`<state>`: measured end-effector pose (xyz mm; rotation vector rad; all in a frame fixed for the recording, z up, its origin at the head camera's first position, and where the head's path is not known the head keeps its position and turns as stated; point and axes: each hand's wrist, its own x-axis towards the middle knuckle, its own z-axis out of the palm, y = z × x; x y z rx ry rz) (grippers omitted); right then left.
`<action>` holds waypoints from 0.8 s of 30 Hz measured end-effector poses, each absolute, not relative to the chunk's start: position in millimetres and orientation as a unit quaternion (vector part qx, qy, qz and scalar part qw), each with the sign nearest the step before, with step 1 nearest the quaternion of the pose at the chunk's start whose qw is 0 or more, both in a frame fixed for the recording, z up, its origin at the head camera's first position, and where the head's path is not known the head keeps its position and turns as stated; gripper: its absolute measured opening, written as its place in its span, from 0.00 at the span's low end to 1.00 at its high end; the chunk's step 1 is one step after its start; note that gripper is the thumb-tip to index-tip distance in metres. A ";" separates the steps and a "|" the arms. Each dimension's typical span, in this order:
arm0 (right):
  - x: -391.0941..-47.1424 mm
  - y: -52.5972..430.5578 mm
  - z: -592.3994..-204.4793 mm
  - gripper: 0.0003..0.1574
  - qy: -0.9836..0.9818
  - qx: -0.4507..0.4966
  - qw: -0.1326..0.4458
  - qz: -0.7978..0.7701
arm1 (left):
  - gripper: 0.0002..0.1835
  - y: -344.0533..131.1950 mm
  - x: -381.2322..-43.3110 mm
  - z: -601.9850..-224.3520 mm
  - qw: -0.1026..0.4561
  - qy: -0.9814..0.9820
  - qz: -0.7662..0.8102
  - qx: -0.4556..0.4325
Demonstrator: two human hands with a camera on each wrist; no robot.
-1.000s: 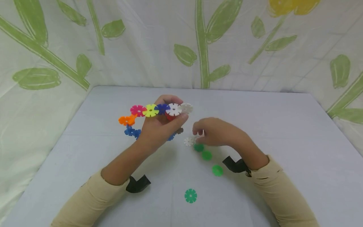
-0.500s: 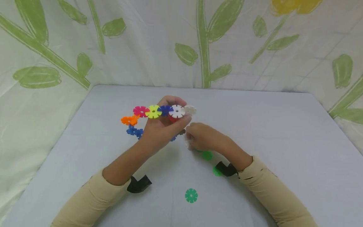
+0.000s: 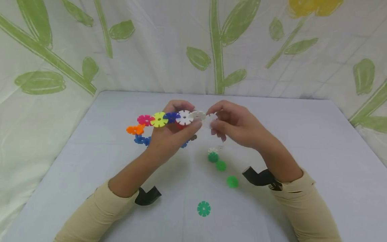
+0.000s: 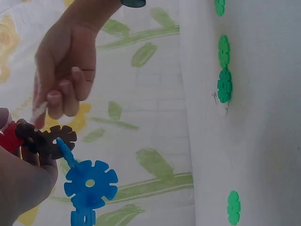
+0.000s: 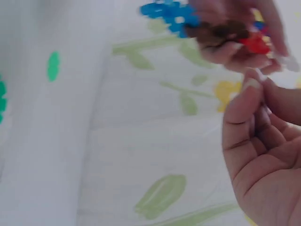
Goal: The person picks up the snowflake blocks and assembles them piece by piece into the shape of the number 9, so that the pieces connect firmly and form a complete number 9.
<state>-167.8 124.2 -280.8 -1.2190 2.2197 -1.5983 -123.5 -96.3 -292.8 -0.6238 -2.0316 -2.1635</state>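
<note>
A chain of notched plastic snowflake discs curves round my left hand, which grips it near its white end. Pink, yellow, dark blue and white discs run along the top. Orange, blue, brown and red ones show in the loop, partly hidden by the hand. In the left wrist view, brown discs join a blue disc. Between thumb and index finger, my right hand pinches a loose white disc, close beside the chain's pale end disc; whether they touch I cannot tell.
On the table below my hands lies a diagonal row: a white disc, a dark green disc overlapping it, and bright green discs. Nearer me is another green disc. A leaf-painted curtain hangs behind.
My right hand reached down to the row, picked up a white disc from the table and lifted it to the chain's end. The left hand has stayed nearly in place.
</note>
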 end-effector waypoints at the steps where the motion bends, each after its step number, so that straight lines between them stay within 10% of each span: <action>1: -165.9 126.2 -277.6 0.14 0.722 -0.409 0.070 -0.554 | 0.19 -96.3 -123.5 -292.9 0.055 -0.666 -0.715 -0.206; 24: -160.1 115.0 -283.6 0.15 0.570 -0.380 0.175 -0.707 | 0.19 -96.5 -121.1 -291.5 0.026 -0.638 -0.750 -0.172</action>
